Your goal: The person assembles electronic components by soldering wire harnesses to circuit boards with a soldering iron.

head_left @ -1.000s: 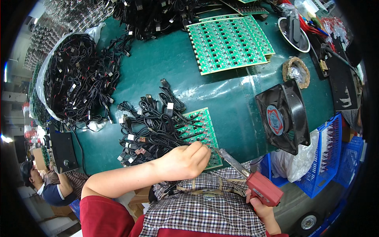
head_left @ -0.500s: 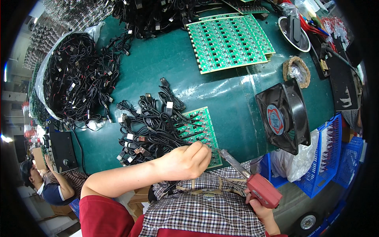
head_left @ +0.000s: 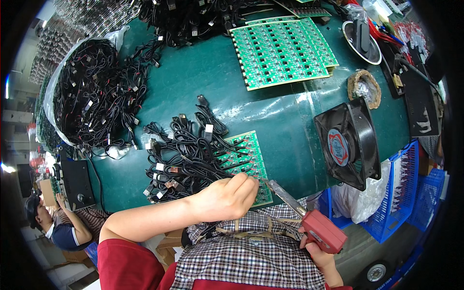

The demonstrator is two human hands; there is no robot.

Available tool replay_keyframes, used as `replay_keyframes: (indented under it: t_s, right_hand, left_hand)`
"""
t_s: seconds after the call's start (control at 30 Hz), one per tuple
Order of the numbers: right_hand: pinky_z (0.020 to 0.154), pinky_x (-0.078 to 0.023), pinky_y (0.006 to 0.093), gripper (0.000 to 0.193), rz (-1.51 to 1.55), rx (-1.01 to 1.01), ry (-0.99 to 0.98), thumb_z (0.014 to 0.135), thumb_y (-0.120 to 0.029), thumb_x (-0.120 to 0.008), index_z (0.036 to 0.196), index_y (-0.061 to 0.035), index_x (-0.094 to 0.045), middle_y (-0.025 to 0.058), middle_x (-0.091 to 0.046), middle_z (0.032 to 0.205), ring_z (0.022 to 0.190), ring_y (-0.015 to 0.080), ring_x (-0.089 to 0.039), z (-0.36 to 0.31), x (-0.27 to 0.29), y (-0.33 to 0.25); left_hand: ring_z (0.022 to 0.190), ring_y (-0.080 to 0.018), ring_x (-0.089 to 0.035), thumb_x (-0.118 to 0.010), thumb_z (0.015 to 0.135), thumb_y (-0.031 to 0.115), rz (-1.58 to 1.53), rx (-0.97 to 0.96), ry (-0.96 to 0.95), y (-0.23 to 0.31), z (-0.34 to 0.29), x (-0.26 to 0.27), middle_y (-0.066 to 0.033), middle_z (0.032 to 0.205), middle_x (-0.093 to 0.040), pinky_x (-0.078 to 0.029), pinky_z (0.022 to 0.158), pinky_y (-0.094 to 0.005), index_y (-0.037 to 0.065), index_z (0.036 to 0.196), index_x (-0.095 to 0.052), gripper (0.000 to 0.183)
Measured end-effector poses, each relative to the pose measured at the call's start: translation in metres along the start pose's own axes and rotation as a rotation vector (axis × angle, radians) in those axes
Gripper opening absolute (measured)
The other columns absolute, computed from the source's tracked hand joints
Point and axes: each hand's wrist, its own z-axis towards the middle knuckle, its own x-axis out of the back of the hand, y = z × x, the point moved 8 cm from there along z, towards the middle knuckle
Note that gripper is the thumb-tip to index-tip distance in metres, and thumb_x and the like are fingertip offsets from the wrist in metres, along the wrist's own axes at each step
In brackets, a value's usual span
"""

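My left hand [head_left: 229,195] is closed in a pinch over the lower part of a green circuit board [head_left: 258,157]. It grips a black USB cable, mostly hidden by the fingers; a thin reddish wire end shows just past the fingertips. A pile of black USB cables [head_left: 181,157] lies left of the board, several with wires running onto it. My right hand [head_left: 316,251] is wrapped round the red handle of a soldering gun [head_left: 324,232]. The gun's metal tip points up-left and reaches the board's right edge by my left fingertips; whether it touches is unclear.
A black fan [head_left: 345,145] stands to the right. Behind it are a rough brown bowl [head_left: 363,89] and stacked green circuit boards [head_left: 282,53]. More cables [head_left: 96,96] fill a plastic bag at left. Blue crates [head_left: 391,193] stand lower right. A co-worker [head_left: 65,227] sits far left.
Hardly anything differs. The soldering gun and my right hand have shifted very slightly; my left hand holds its place over the board.
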Motion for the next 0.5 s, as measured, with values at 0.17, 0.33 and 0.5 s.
replay_keyframes:
  t_s: [0.17, 0.33, 0.5]
  right_hand:
    - [0.058, -0.049, 0.0298, 0.065, -0.024, 0.002, -0.004, 0.080, -0.028, -0.073, 0.128, 0.0055, -0.043, 0.0195, -0.059, 0.108, 0.066, 0.0187, -0.058, 0.0032, -0.0013, -0.0009]
    - [0.058, -0.050, 0.0233, 0.068, 0.000, 0.036, 0.080, 0.073, -0.015, -0.075, 0.125, 0.0142, -0.043, 0.0180, -0.068, 0.092, 0.064, 0.0120, -0.062, 0.0075, 0.0003, -0.0009]
    - [0.059, -0.050, 0.0225, 0.067, -0.042, 0.075, 0.110, 0.073, -0.019, -0.076, 0.123, 0.0138, -0.046, 0.0145, -0.069, 0.091, 0.064, 0.0109, -0.062, 0.0078, -0.0011, -0.0040]
  left_hand:
    - [0.074, -0.0163, -0.056, -0.062, 0.066, 0.005, -0.020, 0.040, -0.017, -0.0018, 0.0002, -0.0010, -0.0078, 0.082, -0.054, -0.051, 0.061, -0.0222, -0.008, 0.094, -0.062, 0.031]
    - [0.074, -0.0166, -0.056, -0.062, 0.065, 0.005, -0.058, 0.061, -0.023, -0.0029, -0.0004, -0.0019, -0.0080, 0.082, -0.054, -0.051, 0.061, -0.0224, -0.008, 0.093, -0.062, 0.031]
    - [0.074, -0.0166, -0.056, -0.062, 0.065, 0.005, -0.071, 0.059, -0.026, -0.0015, -0.0016, -0.0025, -0.0079, 0.082, -0.054, -0.051, 0.060, -0.0225, -0.008, 0.093, -0.062, 0.030]
